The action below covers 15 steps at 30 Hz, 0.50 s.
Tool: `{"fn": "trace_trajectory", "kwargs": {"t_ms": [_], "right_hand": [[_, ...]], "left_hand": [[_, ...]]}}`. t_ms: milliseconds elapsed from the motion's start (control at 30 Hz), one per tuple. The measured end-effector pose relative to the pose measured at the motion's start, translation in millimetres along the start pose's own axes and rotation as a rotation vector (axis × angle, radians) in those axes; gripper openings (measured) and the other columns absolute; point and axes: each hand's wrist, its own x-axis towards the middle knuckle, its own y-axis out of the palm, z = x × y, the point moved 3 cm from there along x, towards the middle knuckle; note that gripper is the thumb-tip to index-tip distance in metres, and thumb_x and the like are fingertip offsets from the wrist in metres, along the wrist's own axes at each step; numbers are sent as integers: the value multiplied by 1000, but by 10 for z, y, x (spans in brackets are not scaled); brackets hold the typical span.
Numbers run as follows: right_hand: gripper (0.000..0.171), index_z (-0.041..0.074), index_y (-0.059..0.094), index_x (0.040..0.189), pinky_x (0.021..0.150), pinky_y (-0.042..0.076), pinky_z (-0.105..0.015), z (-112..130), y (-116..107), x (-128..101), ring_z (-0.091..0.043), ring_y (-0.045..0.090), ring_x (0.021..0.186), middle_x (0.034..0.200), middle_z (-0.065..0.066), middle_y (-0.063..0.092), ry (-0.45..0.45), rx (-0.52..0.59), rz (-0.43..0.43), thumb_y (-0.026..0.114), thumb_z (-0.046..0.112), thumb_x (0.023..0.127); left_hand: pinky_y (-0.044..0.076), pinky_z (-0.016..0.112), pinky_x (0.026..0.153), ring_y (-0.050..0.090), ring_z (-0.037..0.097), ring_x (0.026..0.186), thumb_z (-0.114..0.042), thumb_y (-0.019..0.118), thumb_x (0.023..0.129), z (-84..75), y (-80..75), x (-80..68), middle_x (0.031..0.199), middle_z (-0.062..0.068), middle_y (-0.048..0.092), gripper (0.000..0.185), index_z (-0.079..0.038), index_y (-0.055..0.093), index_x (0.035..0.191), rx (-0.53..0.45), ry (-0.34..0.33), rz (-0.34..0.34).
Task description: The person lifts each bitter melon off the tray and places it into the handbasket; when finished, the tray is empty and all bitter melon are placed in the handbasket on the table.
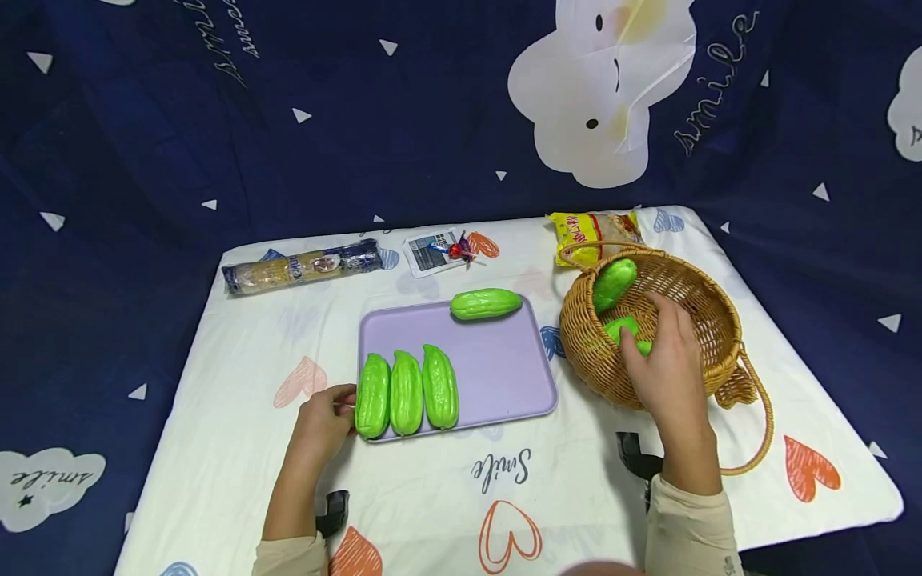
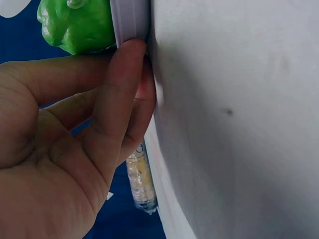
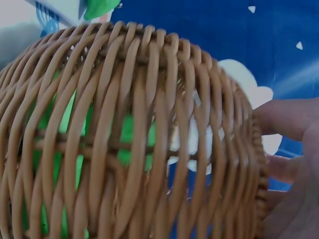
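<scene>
While the left hand (image 1: 326,420) rests fingers straight against the near-left edge of the purple tray (image 1: 497,368), the right hand (image 1: 666,364) reaches into the wicker basket (image 1: 709,320) at right, fingers curled on a green gourd (image 1: 625,332). Second gourd (image 1: 614,284) lies in the basket; tray holds four gourds (image 1: 406,392).

Long noodle packet (image 1: 301,268), small sachet (image 1: 434,251), yellow snack bag (image 1: 594,234) at table's far edge.
</scene>
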Motion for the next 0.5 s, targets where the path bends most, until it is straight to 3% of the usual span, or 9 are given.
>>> {"fn": "trace_trajectory", "kwargs": {"t_ms": [133, 233, 400, 500], "right_hand": [[52, 0, 49, 135, 103, 35, -56, 167, 62, -58, -40, 44, 128, 137, -23, 47, -122, 43, -43, 66, 6, 86], [49, -2, 52, 130, 105, 36, -52, 346, 200, -128, -37, 46, 127, 134, -22, 50, -239, 80, -23, 68, 5, 85], [47, 1, 54, 129, 104, 41, -47, 612, 599, -302, -32, 52, 123, 131, -17, 54, -395, 100, 144, 69, 11, 86], [46, 6, 54, 129, 101, 44, -44, 716, 873, -443, -29, 55, 120, 129, -13, 56, -440, 81, 279, 68, 16, 87]], "left_hand": [[49, 28, 66, 63, 20, 82, 3, 52, 88, -5, -6, -2, 99, 13, 69, 37, 5, 62, 124, 2, 4, -2], [49, 29, 67, 63, 20, 82, 3, 52, 88, -9, -12, -3, 99, 13, 69, 37, 4, 62, 123, 6, 0, -5], [48, 29, 68, 62, 21, 83, 3, 52, 88, -9, -14, -2, 99, 12, 68, 38, 3, 62, 124, 10, -9, -2], [48, 30, 69, 62, 20, 83, 2, 51, 88, -6, -9, -2, 98, 12, 68, 38, 3, 62, 124, 11, -11, 3]]}}
